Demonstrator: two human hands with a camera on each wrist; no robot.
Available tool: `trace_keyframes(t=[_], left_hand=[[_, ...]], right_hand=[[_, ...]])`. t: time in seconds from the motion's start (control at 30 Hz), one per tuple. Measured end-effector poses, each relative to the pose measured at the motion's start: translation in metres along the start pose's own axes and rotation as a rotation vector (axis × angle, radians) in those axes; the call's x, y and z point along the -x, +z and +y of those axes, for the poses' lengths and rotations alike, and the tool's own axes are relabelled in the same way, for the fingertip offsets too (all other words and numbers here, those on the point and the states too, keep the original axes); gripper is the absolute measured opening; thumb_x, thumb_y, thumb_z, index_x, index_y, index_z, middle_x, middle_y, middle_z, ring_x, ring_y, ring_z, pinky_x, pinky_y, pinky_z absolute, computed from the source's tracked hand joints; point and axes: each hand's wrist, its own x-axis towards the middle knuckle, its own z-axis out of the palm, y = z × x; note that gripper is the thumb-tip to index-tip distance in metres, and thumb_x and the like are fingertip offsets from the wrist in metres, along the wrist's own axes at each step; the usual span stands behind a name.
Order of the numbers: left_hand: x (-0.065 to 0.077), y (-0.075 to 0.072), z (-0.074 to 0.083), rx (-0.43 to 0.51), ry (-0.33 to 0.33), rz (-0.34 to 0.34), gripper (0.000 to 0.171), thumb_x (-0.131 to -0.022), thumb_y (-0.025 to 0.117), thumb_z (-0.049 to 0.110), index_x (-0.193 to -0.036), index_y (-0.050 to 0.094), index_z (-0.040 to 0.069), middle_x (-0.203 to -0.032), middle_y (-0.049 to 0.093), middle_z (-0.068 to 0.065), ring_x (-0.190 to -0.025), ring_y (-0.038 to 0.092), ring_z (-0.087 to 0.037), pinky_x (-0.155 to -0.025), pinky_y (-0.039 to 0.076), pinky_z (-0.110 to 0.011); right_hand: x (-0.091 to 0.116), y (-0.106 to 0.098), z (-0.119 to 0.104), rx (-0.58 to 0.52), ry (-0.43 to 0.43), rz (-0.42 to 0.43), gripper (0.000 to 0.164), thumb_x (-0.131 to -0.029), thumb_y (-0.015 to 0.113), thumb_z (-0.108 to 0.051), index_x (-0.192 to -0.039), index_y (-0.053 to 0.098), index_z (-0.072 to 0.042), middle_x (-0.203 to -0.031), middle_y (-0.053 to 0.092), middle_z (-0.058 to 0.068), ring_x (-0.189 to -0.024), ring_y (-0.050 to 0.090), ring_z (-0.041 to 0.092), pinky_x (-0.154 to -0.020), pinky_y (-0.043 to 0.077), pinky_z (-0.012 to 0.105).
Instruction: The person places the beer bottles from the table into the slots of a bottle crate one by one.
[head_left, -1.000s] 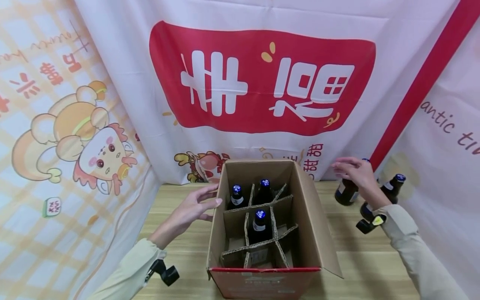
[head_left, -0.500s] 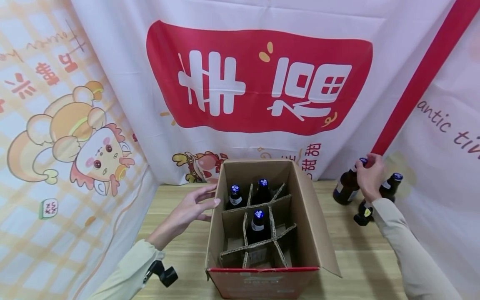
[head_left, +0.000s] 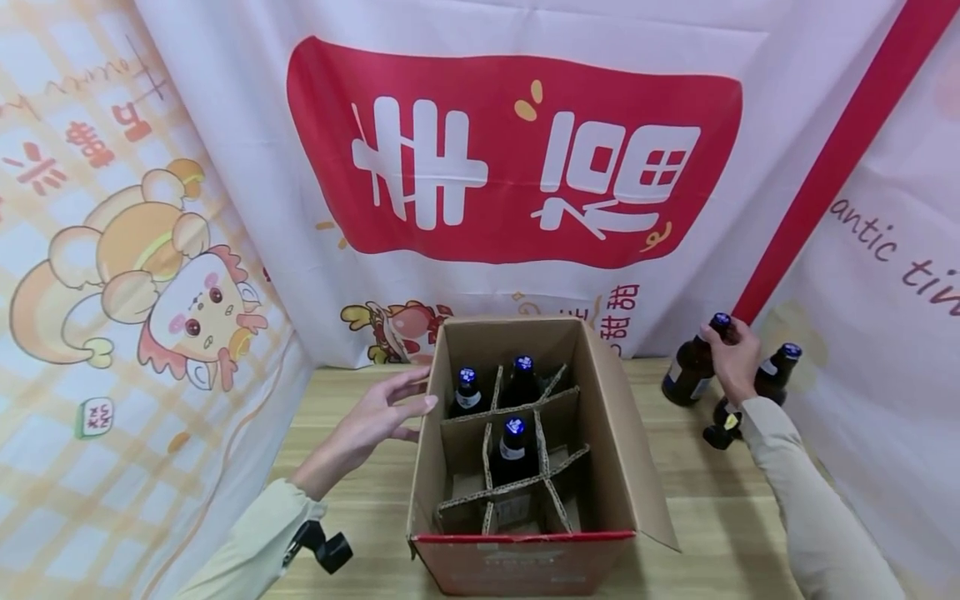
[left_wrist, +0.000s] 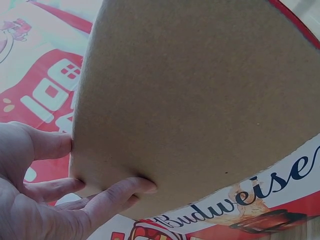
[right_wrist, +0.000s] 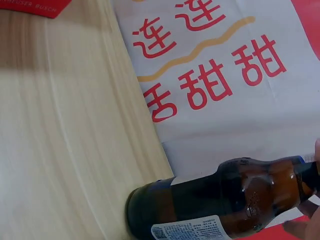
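My right hand (head_left: 737, 360) grips the neck of a brown beer bottle (head_left: 684, 377) with a blue cap, upright on the table at the right. In the right wrist view this beer bottle (right_wrist: 200, 200) shows a white back label; only fingertips appear at the edge. Beside the wrist stands another beer bottle (head_left: 780, 371). My left hand (head_left: 378, 417) rests its extended fingers against the left side of an opened cardboard box (head_left: 517, 567). In the left wrist view the fingers (left_wrist: 125, 192) touch its brown flap. Inside the box, three capped bottles (head_left: 514, 450) stand in divider compartments.
Cardboard dividers (head_left: 517, 483) split the box; several compartments hold no bottle. A flap (head_left: 648, 483) sticks out on the box's right side. White printed cloth (head_left: 510, 283) hangs behind and at both sides of the wooden table (head_left: 345, 492).
My right hand has moved from above the bottles to the near bottle's neck and taken hold of it. The left hand stays against the box.
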Motion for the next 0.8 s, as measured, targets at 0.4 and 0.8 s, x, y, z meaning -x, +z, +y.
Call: trace_keyframes(t=[0.4, 0.8], left_hand=[[0.002, 0.000, 0.000, 0.010, -0.016, 0.014, 0.069, -0.102, 0.068, 0.022, -0.162, 0.036, 0.007, -0.166, 0.035, -0.022, -0.135, 0.056, -0.044, -0.092, 0.065, -0.045], [0.002, 0.000, 0.000, -0.001, -0.004, -0.002, 0.071, -0.103, 0.067, 0.024, -0.162, 0.034, 0.004, -0.167, 0.033, -0.025, -0.136, 0.054, -0.046, -0.093, 0.064, -0.045]], right_hand=[[0.008, 0.003, -0.002, -0.109, -0.049, 0.000, 0.035, -0.093, 0.080, -0.019, -0.118, 0.074, 0.005, -0.078, 0.067, -0.025, -0.076, 0.060, -0.008, -0.070, 0.046, 0.006], [0.019, -0.020, -0.063, -0.265, 0.287, -0.155, 0.076, -0.088, 0.086, -0.027, -0.151, 0.051, -0.001, -0.109, 0.071, -0.010, -0.075, 0.062, -0.008, -0.063, 0.054, 0.007]])
